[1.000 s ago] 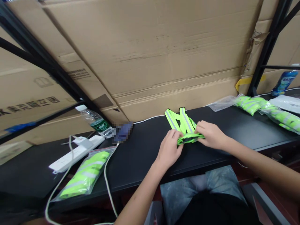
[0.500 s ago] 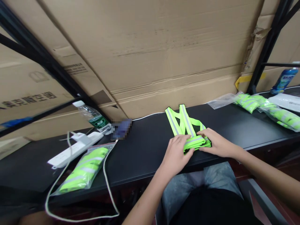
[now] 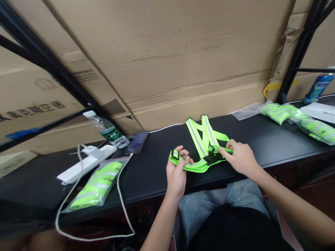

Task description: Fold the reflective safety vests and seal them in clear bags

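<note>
A neon-green reflective strap vest (image 3: 202, 139) with grey stripes lies on the black table (image 3: 151, 170) in front of me. My left hand (image 3: 177, 170) grips one end of its belt strap near a black buckle, pulled out to the left. My right hand (image 3: 240, 157) pinches the strap at the vest's folded middle, next to a black patch. The vest's upper straps stretch away from me toward the cardboard.
A bagged green vest (image 3: 98, 184) lies at left beside a white power strip (image 3: 86, 162) with a trailing cable, and a water bottle (image 3: 104, 130). More bagged vests (image 3: 298, 120) and a blue bottle (image 3: 318, 87) sit at right. Large cardboard boxes (image 3: 170, 59) wall the back.
Both hands pressed on the folded vest before. My left hand has now drawn one belt strap end out to the left, partly unfolding it, while the right hand keeps hold.
</note>
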Motion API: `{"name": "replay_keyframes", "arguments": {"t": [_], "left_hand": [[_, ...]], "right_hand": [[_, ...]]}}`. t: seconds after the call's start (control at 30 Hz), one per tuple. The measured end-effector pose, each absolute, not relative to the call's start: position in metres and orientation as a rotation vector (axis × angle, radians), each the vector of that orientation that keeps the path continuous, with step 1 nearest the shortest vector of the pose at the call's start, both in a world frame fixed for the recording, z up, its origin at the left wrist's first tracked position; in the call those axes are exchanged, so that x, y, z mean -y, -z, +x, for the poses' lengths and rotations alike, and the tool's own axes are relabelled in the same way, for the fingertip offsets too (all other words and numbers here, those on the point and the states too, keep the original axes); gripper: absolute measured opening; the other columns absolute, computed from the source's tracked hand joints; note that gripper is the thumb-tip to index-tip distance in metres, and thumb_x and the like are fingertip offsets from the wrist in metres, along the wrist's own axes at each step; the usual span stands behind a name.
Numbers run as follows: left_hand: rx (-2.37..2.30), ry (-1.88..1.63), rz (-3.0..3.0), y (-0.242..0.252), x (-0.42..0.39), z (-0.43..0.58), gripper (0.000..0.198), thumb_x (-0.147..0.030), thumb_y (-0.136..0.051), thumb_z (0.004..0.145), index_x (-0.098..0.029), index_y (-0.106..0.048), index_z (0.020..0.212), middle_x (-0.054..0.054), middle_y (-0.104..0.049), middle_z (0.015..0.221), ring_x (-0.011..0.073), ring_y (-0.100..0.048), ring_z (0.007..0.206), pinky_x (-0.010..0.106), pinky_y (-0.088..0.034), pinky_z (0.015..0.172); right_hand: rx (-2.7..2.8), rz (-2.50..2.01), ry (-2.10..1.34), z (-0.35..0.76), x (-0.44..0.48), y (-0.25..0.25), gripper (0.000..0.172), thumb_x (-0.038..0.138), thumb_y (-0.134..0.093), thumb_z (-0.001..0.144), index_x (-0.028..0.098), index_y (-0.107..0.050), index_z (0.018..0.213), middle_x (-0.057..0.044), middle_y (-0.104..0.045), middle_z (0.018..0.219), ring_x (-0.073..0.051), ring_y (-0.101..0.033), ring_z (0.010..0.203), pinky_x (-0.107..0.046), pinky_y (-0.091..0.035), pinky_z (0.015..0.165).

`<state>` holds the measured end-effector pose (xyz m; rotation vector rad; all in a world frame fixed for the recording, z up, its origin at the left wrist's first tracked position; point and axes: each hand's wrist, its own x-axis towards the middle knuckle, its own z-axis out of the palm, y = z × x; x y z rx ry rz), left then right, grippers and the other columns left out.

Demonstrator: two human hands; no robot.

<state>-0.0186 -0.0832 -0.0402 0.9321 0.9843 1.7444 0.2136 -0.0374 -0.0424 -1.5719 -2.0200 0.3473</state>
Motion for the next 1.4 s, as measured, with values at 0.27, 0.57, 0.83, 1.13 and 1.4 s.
{"name": "replay_keyframes", "arguments": {"t": [0.27, 0.57, 0.83, 1.13, 1.4], "left_hand": [[-0.966, -1.805, 0.907, 0.045, 0.081, -0.019, 0.026, -0.023, -0.074, 0.077, -0.017, -0.061, 0.099, -0.004, -0.055, 0.067, 0.0085, -0.042, 0.056, 0.025, -0.045, 0.054], [-1.139, -1.770, 1.212, 0.056, 0.100, -0.041, 0.033, -0.023, -0.072, 0.085, -0.023, -0.054, 0.112, -0.006, -0.057, 0.073, 0.0115, -0.057, 0.059, 0.030, -0.051, 0.066], [-1.708, -1.671, 1.748, 0.045, 0.112, -0.047, 0.048, -0.030, -0.074, 0.082, -0.021, -0.050, 0.123, 0.006, -0.062, 0.102, 0.0200, -0.064, 0.083, 0.040, -0.054, 0.082], [-1.955, -0.787, 2.715, 0.037, 0.132, -0.022, 0.029, -0.033, -0.052, 0.099, -0.017, -0.064, 0.121, 0.015, -0.067, 0.128, 0.0364, -0.051, 0.134, 0.060, -0.027, 0.117], [-1.938, -0.668, 2.119, 0.031, 0.100, 0.003, 0.048, -0.048, -0.044, 0.101, -0.015, -0.052, 0.135, 0.016, -0.063, 0.133, 0.0340, -0.060, 0.121, 0.048, -0.047, 0.099]], "right_hand": [[1.807, -1.342, -0.268, 0.231, 0.036, 0.053, 0.025, 0.045, -0.052, 0.095, 0.022, -0.058, 0.088, -0.004, -0.066, 0.076, -0.021, -0.062, 0.069, -0.033, -0.046, 0.068], [1.722, -1.485, 0.075, 0.317, 0.031, 0.079, 0.058, 0.044, -0.072, 0.079, 0.015, -0.055, 0.127, -0.020, -0.060, 0.123, -0.036, -0.062, 0.109, -0.052, -0.053, 0.090], [2.267, -1.120, 0.243, 0.280, 0.062, 0.052, 0.026, 0.025, -0.047, 0.101, 0.016, -0.066, 0.117, -0.012, -0.072, 0.113, -0.027, -0.066, 0.107, -0.044, -0.054, 0.090], [2.532, -1.223, -0.073, 0.262, 0.056, 0.060, 0.048, 0.029, -0.032, 0.104, 0.012, -0.057, 0.142, -0.011, -0.048, 0.155, -0.028, -0.040, 0.147, -0.051, -0.040, 0.118], [2.512, -1.199, -0.254, 0.242, 0.063, 0.049, 0.059, 0.050, -0.033, 0.105, 0.011, -0.049, 0.146, -0.017, -0.054, 0.148, -0.032, -0.050, 0.138, -0.053, -0.041, 0.113]]}}
